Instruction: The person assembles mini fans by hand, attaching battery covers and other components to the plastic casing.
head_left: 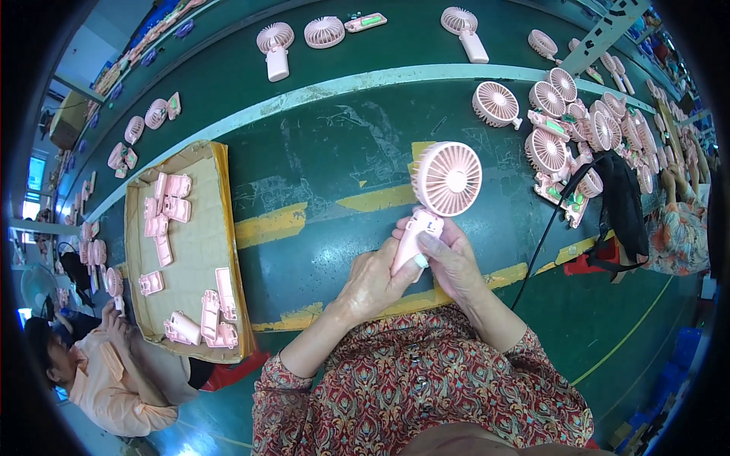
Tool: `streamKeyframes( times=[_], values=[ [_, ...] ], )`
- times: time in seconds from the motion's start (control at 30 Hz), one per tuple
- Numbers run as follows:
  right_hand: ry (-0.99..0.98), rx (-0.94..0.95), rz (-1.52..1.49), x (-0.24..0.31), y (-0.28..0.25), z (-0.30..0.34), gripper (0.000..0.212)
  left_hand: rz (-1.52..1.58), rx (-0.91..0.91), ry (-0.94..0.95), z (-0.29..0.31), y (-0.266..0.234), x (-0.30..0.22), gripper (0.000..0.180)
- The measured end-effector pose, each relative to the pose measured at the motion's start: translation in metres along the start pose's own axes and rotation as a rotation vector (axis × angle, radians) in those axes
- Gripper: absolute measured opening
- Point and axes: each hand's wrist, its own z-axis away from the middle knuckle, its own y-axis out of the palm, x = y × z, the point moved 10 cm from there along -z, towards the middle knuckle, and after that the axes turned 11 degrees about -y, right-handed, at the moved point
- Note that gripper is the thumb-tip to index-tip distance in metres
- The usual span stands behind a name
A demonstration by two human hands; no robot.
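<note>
Two bare hands meet at the middle of the head view, both closed around one pink handheld fan [433, 199]. The left hand [372, 283] wraps the lower part of the fan's handle from below, fingers curled round it. The right hand [450, 258] clasps the handle from the right side, its thumb lying across the front of the handle. The fan stands nearly upright above the hands, its round grille facing up toward the camera, held over the dark green workbench [319, 228] with its worn yellow tape marks.

At the left of the frame a flat cardboard tray [199, 251] lies on the bench, holding scattered pink handle shells, most of them along its upper left and lower edge. At the upper right a heap of unfinished pink fans [585, 137] is piled together, some with green circuit boards showing. A black cable [544, 235] runs from that heap down toward the lower middle. Several finished fans lie apart along the top of the frame beyond a pale stripe. At the lower left another person in an orange shirt [106, 380] sits beside the bench.
</note>
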Motion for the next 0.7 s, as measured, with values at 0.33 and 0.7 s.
streamKeyframes(
  times=[0.33,0.7],
  values=[
    [0.075,0.249,0.305,-0.011,0.008,-0.039,0.05,0.774,0.199,-0.243,-0.027,-0.021,0.038,0.024],
    [-0.074,0.268,0.808,-0.017,-0.003,-0.089,0.022,-0.641,-1.11,-0.02,-0.094,-0.26,0.011,0.029]
  ],
)
